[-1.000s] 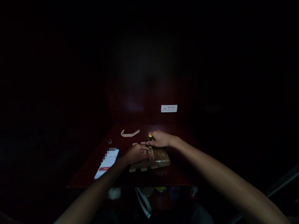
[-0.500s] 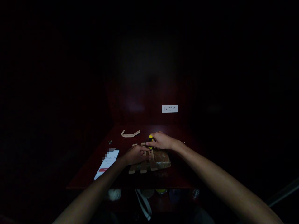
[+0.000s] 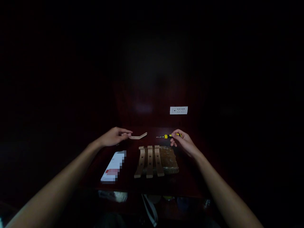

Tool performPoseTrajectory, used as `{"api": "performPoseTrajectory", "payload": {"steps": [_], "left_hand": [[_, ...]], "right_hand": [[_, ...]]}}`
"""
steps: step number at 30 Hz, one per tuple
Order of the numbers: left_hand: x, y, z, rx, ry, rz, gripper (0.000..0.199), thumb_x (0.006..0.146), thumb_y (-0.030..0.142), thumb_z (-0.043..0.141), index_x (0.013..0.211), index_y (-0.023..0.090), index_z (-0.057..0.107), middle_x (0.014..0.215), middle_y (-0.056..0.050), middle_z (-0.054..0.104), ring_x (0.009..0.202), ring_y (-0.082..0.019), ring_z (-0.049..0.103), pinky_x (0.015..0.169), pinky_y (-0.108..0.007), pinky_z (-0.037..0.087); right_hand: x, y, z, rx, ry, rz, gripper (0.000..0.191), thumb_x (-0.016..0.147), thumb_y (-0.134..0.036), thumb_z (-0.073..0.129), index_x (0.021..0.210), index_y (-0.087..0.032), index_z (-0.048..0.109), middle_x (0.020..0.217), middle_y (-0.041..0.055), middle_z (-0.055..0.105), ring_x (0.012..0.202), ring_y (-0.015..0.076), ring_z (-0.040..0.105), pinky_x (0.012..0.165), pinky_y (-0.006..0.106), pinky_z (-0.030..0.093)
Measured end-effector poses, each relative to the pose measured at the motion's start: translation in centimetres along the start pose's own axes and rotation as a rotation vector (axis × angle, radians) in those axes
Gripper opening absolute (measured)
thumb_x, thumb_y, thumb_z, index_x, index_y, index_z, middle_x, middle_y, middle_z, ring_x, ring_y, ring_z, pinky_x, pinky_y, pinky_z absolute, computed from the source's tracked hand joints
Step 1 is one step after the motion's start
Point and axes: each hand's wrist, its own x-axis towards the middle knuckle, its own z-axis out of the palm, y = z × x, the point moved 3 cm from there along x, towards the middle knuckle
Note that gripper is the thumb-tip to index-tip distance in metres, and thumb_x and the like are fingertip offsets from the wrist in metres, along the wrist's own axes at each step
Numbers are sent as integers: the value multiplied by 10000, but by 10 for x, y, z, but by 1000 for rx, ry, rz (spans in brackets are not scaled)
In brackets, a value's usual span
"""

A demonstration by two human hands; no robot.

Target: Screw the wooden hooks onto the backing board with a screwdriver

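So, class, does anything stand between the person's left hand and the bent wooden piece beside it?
Nothing visible does. The left hand overlaps the near end of the bent wooden piece; whether it grips is unclear. The screwdriver in the right hand lies beyond the piece's far end, apart from it.

Cannot see the left end of the loose wooden strip [image 3: 140, 137] near the table's [image 3: 128, 172] far edge, covered by the left hand [image 3: 115, 136]; cannot tell grip from mere touch. Can see only part of the screwdriver [image 3: 166, 136], wrapped by the right hand [image 3: 184, 142]. Cannot read the phone [image 3: 112, 167], partly pixelated, toward the near left corner. Cannot identify specks [image 3: 117, 144] beneath the left wrist [image 3: 96, 145], nor dim things [image 3: 118, 196] below the near edge, nor trace the right edge in darkness.
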Motion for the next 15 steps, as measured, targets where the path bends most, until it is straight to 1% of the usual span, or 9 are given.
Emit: {"api": "performPoseTrajectory", "payload": {"steps": [2, 3, 4, 6, 7, 9, 11, 15], "left_hand": [[8, -33, -24, 110, 99, -72, 470, 785, 449, 534, 1158, 177, 622, 1048, -37, 675, 921, -192, 606, 823, -267, 444], [11, -51, -32, 173, 128, -119, 449, 780, 430, 536, 1143, 182, 629, 1060, -32, 675, 939, -190, 610, 844, -258, 438], [13, -69, -37, 232, 136, -179, 432, 770, 410, 539, 1122, 180, 637, 1038, -34, 685, 937, -191, 619, 841, -251, 441], [15, -101, -37, 338, 98, -305, 397, 737, 383, 563, 1069, 186, 658, 1005, -41, 697, 943, -201, 627, 827, -244, 445], [15, -115, -34, 372, 86, -362, 390, 718, 382, 577, 1045, 191, 667, 1015, -46, 696, 957, -210, 626, 823, -245, 446], [15, -136, -23, 391, 65, -412, 359, 684, 379, 603, 978, 193, 691, 1002, -55, 700, 953, -229, 630, 800, -254, 452], [15, -153, -10, 399, 46, -453, 331, 673, 389, 608, 920, 192, 708, 940, -61, 711, 920, -241, 639, 754, -258, 459], [18, -180, 12, 348, 81, -541, 363, 680, 430, 595, 962, 229, 704, 916, -34, 710, 867, -222, 648, 707, -241, 452]], "right_hand": [[1, 16, -8, 214, 45, 34, 262, 751, -375, 650, 846, -183, 497, 747, 20, 643, 593, 117, 597, 481, 203, 361], [2, 24, -10, 291, 54, 60, 254, 738, -349, 666, 849, -187, 505, 771, 21, 642, 614, 117, 597, 488, 203, 365], [3, 31, -13, 353, 67, 78, 247, 730, -327, 672, 871, -191, 522, 791, 21, 639, 633, 117, 594, 504, 208, 379], [4, 46, -18, 449, 107, 119, 257, 713, -287, 677, 923, -199, 556, 794, 13, 627, 629, 114, 574, 530, 224, 408], [5, 53, -20, 491, 129, 133, 261, 709, -274, 670, 938, -199, 570, 780, 6, 615, 607, 107, 555, 525, 226, 411], [7, 67, -24, 576, 135, 167, 233, 717, -272, 641, 930, -193, 588, 736, -12, 577, 538, 85, 495, 481, 213, 388], [8, 80, -27, 639, 122, 191, 198, 732, -285, 606, 903, -186, 597, 709, -25, 539, 491, 70, 434, 428, 198, 343], [10, 98, -32, 654, 147, 239, 190, 726, -280, 590, 892, -187, 604, 707, -24, 519, 484, 76, 410, 403, 201, 317]]}}
